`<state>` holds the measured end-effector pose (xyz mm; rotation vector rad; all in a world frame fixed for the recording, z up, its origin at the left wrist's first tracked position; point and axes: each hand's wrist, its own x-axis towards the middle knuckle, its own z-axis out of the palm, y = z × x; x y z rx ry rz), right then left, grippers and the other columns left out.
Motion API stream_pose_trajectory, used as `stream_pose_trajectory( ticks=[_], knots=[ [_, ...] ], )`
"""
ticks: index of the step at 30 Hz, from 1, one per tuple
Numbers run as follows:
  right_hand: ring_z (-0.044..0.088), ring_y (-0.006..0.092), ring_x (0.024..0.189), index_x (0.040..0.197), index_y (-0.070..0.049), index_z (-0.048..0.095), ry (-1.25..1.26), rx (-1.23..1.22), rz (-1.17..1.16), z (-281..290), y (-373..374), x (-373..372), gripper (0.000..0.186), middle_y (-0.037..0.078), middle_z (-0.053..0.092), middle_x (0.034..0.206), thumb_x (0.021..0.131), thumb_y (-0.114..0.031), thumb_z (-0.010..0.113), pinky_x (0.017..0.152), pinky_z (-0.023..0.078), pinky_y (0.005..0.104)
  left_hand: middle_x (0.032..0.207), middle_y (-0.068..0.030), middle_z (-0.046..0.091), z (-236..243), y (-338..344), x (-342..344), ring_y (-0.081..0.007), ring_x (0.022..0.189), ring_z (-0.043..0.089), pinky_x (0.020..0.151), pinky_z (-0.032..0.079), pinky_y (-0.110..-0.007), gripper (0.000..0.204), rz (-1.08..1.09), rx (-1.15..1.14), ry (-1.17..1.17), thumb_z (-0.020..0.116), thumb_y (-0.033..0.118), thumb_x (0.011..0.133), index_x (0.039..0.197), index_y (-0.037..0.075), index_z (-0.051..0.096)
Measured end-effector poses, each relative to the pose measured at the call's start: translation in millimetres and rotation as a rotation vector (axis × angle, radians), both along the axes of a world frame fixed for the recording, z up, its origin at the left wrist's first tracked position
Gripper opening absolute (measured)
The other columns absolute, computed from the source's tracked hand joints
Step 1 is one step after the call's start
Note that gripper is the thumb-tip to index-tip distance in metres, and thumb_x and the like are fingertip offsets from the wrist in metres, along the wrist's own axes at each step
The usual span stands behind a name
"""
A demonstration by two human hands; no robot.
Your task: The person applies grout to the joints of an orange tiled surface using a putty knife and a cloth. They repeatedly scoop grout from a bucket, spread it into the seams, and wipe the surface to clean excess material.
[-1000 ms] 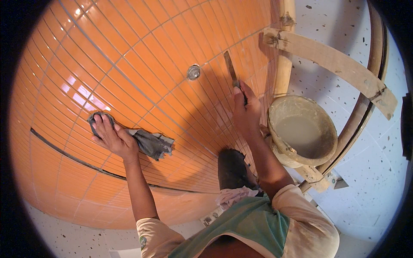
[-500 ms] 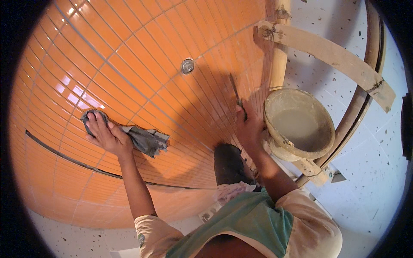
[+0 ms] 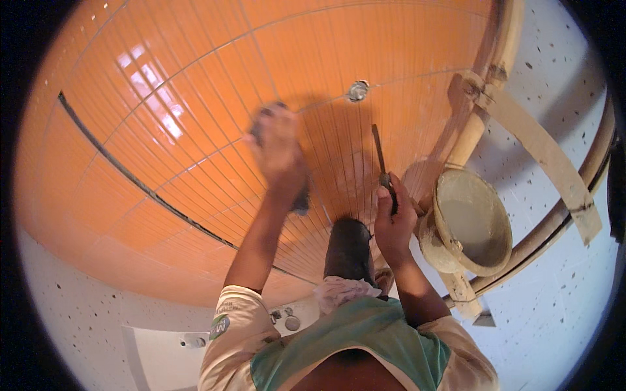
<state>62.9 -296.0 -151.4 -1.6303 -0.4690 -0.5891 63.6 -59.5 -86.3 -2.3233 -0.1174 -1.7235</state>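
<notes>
My left hand (image 3: 277, 143), smeared by motion, presses a dark grey cloth (image 3: 301, 201) against the orange tiles (image 3: 215, 159). One end of the cloth trails below the palm, and the fingers lie over the rest. My right hand (image 3: 396, 225) is wrapped round the dark handle of a slim tool (image 3: 378, 148). Its narrow straight blade points up, apart from the cloth; the exact kind of tool cannot be made out. Between and above both hands, a round metal fitting (image 3: 358, 91) sits in the tiles. Close-set lines run between the tiles.
Right of my right hand stands a crusted bucket (image 3: 502, 251) of greyish liquid. Bamboo poles (image 3: 471, 138) and a flat wooden strip (image 3: 541, 150) frame that side. A dark groove (image 3: 143, 189) crosses the tiles at left. My dark-clad leg (image 3: 347, 251) is below; a white fixture (image 3: 163, 355) shows lower left.
The view has turned, so the fitting and bucket appear farther right. My left hand has moved the cloth across the tiles, closer to the fitting. My right hand still grips the tool.
</notes>
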Motion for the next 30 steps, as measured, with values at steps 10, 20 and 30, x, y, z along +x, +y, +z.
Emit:
stream_pose_trajectory(
  ticks=[10, 20, 30],
  knots=[
    [0.063, 0.0219, 0.091, 0.123, 0.008, 0.057, 0.105, 0.020, 0.030, -11.2, -23.9, -6.5, 0.034, 0.017, 0.067, 0.103, 0.096, -0.013, 0.058, 0.083, 0.050, 0.0330, 0.153, -0.0114, 0.034, -38.1, 0.8, -5.3, -0.0307, 0.140, 0.032, 0.108, 0.006, -0.070, 0.054, 0.132, -0.083, 0.034, 0.049, 0.015, 0.088, 0.141, 0.008, 0.044],
    [0.055, 0.0089, 0.071, 0.126, 0.003, 0.056, 0.211, 0.036, 0.172, 1.5, -11.6, -24.5, 0.037, 0.008, 0.065, 0.093, 0.098, -0.021, 0.056, 0.060, 0.047, 0.0236, 0.154, -0.0253, 0.024, -210.5, 13.3, -51.0, -0.0422, 0.145, 0.016, 0.113, 0.009, -0.063, 0.054, 0.284, -0.371, 0.044, 0.046, 0.017, 0.094, 0.145, 0.002, 0.036],
    [0.054, 0.0082, 0.071, 0.129, 0.000, 0.055, 0.136, -0.053, 0.250, 10.0, -1.5, -34.6, 0.036, 0.007, 0.065, 0.094, 0.099, -0.021, 0.054, 0.059, 0.045, 0.0229, 0.154, -0.0278, 0.021, -27.4, 39.5, -61.8, -0.0473, 0.144, 0.015, 0.115, 0.008, -0.059, 0.056, 0.111, -0.556, -0.405, 0.043, 0.022, 0.100, 0.148, -0.002, 0.027]
  ],
)
